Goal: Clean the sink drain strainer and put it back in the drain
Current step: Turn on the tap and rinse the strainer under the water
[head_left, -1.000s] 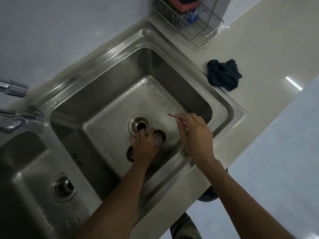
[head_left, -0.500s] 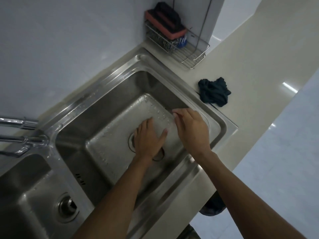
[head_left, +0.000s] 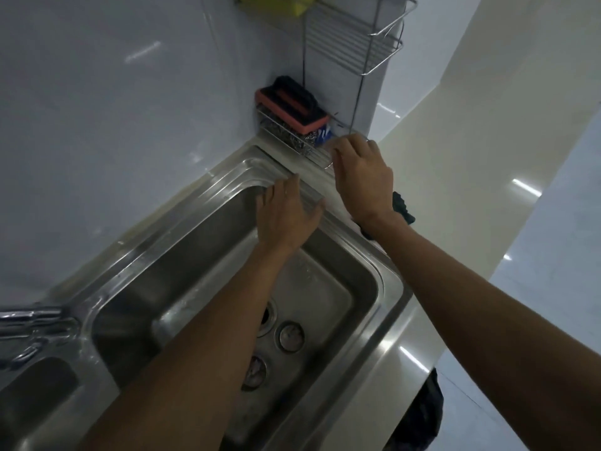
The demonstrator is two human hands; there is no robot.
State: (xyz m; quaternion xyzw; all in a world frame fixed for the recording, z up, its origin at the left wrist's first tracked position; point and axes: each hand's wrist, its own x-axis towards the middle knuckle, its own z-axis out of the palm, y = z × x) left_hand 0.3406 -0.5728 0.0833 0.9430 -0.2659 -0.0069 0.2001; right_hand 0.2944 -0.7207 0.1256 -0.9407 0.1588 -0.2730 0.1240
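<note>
Two round strainer pieces lie on the floor of the steel sink (head_left: 208,242): one strainer piece (head_left: 289,336) right of the drain, the other strainer piece (head_left: 255,371) nearer me. My left forearm half covers the drain opening (head_left: 268,317). My left hand (head_left: 286,213) hovers over the basin's far corner, fingers spread and holding nothing. My right hand (head_left: 361,177) is at the front edge of the wire rack (head_left: 312,151), fingers curled down out of sight, so I cannot see whether it holds anything.
The rack holds a red and black brush (head_left: 292,105), steel wool (head_left: 292,135) and a blue item (head_left: 325,133). An upper wire shelf (head_left: 354,37) hangs above. A dark cloth (head_left: 403,206) lies on the counter behind my right wrist. Faucet (head_left: 32,323) and second basin (head_left: 32,402) are at left.
Both hands have left the drain area and moved up to the sink's far right corner. The right hand, which held a thin stick, now reaches the rack. The view tilted upward.
</note>
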